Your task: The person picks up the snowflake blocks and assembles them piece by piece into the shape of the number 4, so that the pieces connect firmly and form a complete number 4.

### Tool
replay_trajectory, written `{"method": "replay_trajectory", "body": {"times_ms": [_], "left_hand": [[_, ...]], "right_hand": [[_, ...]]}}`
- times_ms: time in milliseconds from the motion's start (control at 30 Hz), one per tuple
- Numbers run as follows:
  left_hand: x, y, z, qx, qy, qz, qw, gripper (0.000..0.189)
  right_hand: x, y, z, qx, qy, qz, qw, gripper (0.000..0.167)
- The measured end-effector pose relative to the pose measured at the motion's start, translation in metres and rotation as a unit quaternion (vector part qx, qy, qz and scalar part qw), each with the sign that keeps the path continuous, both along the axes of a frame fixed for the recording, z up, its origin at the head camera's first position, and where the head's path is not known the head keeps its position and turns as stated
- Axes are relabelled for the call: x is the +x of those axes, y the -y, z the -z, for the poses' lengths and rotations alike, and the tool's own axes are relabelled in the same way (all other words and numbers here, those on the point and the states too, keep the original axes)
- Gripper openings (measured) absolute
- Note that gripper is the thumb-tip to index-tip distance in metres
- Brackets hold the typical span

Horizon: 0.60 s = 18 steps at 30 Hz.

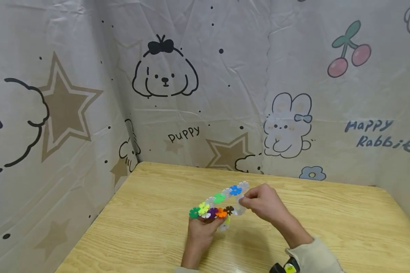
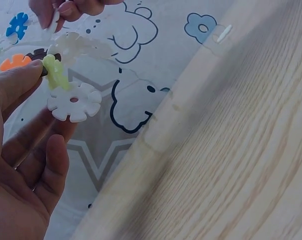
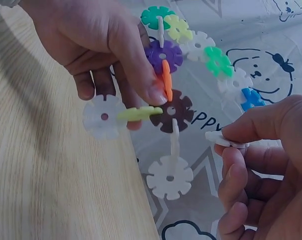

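Note:
My left hand point(image 1: 201, 232) grips a chain of interlocked plastic snowflake discs, its thumb at the orange disc point(image 3: 167, 82) and brown disc point(image 3: 183, 112). Beyond them the chain runs through a purple disc point(image 3: 156, 55), dark green, yellow, white and light green discs to a blue disc point(image 1: 235, 190). From the brown disc branch a yellow disc point(image 3: 138, 114) with a white end disc point(image 3: 93, 120), and two more white discs point(image 3: 158, 175). Pinched between thumb and fingers of my right hand point(image 1: 264, 203) is a loose-looking white snowflake disc point(image 3: 216, 138), held close beside the chain.
Under both hands lies a wooden table point(image 1: 140, 227). A printed cloth point(image 1: 225, 113) with cartoon animals hangs along its back and left sides. At the right forearm is a black device point(image 1: 278, 268) with a yellow label.

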<state>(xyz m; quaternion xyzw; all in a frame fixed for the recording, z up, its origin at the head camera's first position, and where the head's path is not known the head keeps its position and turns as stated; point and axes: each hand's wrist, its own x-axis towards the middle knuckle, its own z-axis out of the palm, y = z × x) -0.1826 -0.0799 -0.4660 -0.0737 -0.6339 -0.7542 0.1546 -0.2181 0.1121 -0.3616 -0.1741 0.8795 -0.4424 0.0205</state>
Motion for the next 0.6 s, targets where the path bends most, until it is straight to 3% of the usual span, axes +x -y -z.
{"method": "replay_trajectory", "body": {"times_ms": [600], "left_hand": [[0.000,-0.004,-0.003,-0.011,-0.015,0.000,0.9998,0.036]], "right_hand": [[0.002,0.016,0.000,-0.014,-0.004,-0.001,0.9999,0.031]]}}
